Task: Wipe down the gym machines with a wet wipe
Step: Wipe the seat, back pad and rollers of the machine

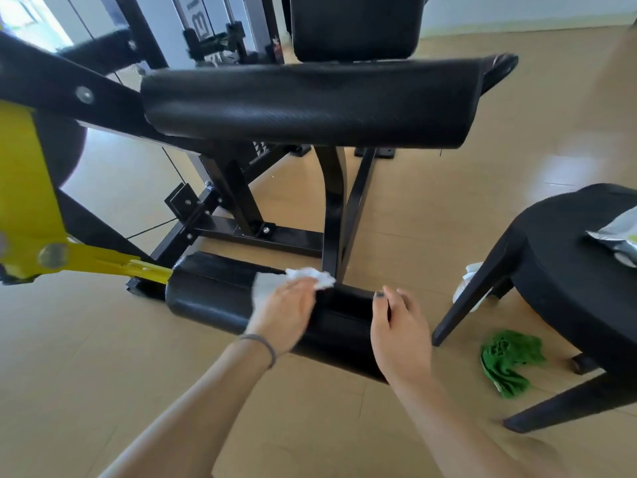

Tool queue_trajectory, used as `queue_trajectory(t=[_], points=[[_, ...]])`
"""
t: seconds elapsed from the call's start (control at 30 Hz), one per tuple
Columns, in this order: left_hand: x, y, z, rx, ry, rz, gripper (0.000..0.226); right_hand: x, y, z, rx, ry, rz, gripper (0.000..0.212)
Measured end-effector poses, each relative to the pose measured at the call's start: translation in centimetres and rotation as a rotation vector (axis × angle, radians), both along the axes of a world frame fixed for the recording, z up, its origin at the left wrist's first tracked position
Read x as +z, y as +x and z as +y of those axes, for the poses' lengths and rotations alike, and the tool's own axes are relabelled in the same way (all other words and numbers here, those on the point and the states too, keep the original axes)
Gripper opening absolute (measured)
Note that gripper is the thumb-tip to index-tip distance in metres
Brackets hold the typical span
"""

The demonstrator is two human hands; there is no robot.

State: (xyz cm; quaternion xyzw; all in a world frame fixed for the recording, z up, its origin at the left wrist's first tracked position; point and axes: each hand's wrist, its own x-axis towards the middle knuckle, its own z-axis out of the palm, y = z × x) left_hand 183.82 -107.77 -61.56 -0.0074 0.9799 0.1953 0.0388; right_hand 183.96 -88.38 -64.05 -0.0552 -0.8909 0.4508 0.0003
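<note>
A black and yellow gym machine fills the view. Its lower black foam roller pad (pixel 206 298) lies low in the middle, fixed to a yellow arm (pixel 103 265). My left hand (pixel 282 312) presses a crumpled white wet wipe (pixel 310 277) onto the top of this roller. My right hand (pixel 396 332) grips the roller's right end, thumb over the top. A larger upper roller pad (pixel 310 105) spans the view above, with the seat back (pixel 355 25) behind it.
A black plastic chair (pixel 568 270) stands at right with a silver wipe packet (pixel 617 239) on its seat. A green cloth (pixel 506 363) lies on the tan floor beneath it, and a white bottle (pixel 467 288) stands by the chair leg. The black steel frame (pixel 262 232) runs behind the roller.
</note>
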Motion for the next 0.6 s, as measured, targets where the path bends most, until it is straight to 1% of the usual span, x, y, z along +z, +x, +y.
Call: queue_trajectory(t=[0.03,0.1,0.13,0.2,0.27,0.33,0.37,0.4,0.47,0.5,0.57,0.6], points=[[1.9,0.2,1.8,-0.011,0.115,-0.094,0.033,1.9,-0.2,0.0,0.008,-0.070,-0.058,0.054],[6.6,0.1,3.7,0.070,0.347,-0.254,0.035,6.3,-0.8,-0.1,-0.008,-0.306,-0.237,0.045],[9.3,-0.1,4.1,0.130,0.436,-0.297,0.037,8.7,-1.2,-0.2,-0.014,-0.415,-0.334,0.045],[14.8,-0.6,4.4,0.260,0.583,-0.317,0.041,13.6,-1.6,-0.3,-0.010,-0.548,-0.487,0.050],[20.2,-0.8,4.6,0.432,0.745,-0.337,0.043,19.2,-1.4,-0.1,-0.011,-0.632,-0.580,0.048],[25.0,-0.5,4.9,0.619,0.990,-0.446,0.042,24.6,-0.9,0.2,-0.031,-0.652,-0.602,0.046],[27.4,0.1,5.1,0.687,1.112,-0.506,0.044,27.3,-0.6,0.6,-0.047,-0.646,-0.618,0.044],[29.8,0.8,5.5,0.725,1.185,-0.554,0.047,29.9,-0.3,1.0,-0.055,-0.634,-0.631,0.044],[34.1,2.0,6.6,0.714,1.235,-0.624,0.050,34.9,0.3,2.0,-0.044,-0.611,-0.639,0.046],[36.1,2.4,7.2,0.691,1.259,-0.646,0.048,37.1,0.4,2.5,-0.038,-0.592,-0.650,0.047],[41.0,3.1,8.9,0.656,1.264,-0.657,0.037,41.7,0.5,3.7,-0.054,-0.556,-0.670,0.047],[43.2,3.3,9.7,0.621,1.222,-0.643,0.033,43.9,0.5,4.4,-0.069,-0.542,-0.659,0.048]])
